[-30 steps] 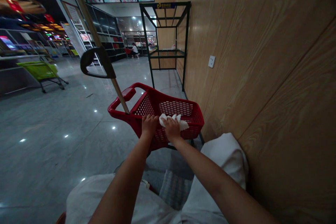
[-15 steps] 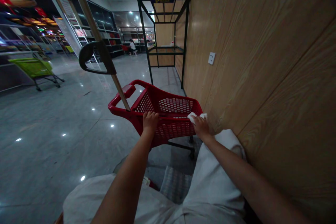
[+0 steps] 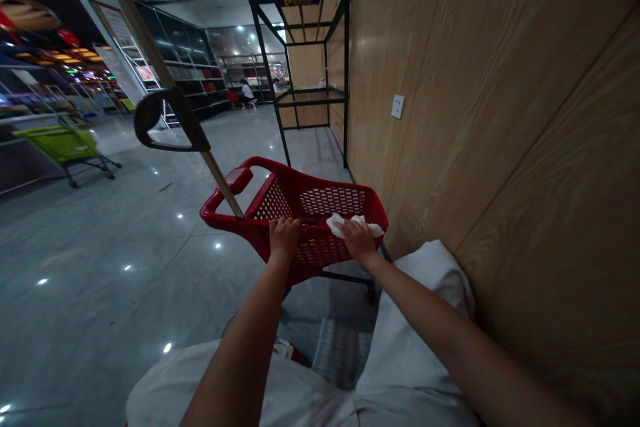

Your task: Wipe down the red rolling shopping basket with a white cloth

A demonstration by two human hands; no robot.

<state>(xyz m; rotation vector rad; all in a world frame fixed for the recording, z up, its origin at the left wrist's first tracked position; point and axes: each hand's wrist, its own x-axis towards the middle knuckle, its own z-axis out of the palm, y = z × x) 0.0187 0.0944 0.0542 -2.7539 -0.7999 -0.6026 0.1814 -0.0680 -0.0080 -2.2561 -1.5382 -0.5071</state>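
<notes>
A red plastic shopping cart (image 3: 320, 247) with perforated basket walls stands in front of me. My left hand (image 3: 285, 236) is closed over the near rim of its basket, close to the handle end. Farther right on that same rim, my right hand (image 3: 358, 240) presses a white cloth (image 3: 373, 229) against the plastic; the cloth shows on both sides of the fingers. A long pole (image 3: 220, 180) with a dark D-shaped grip (image 3: 173, 121) rises at a slant past the cart's handle.
A wood-panelled wall (image 3: 475, 113) with a socket (image 3: 397, 106) runs along the right. Behind the cart stands a dark metal rack (image 3: 345, 67). A green shopping cart (image 3: 60, 145) is at the left. A person (image 3: 247, 93) sits in the background.
My right hand has slid the white cloth leftward along the basket rim, nearer to my left hand. The left hand keeps its hold on the rim. The view has shifted slightly.
</notes>
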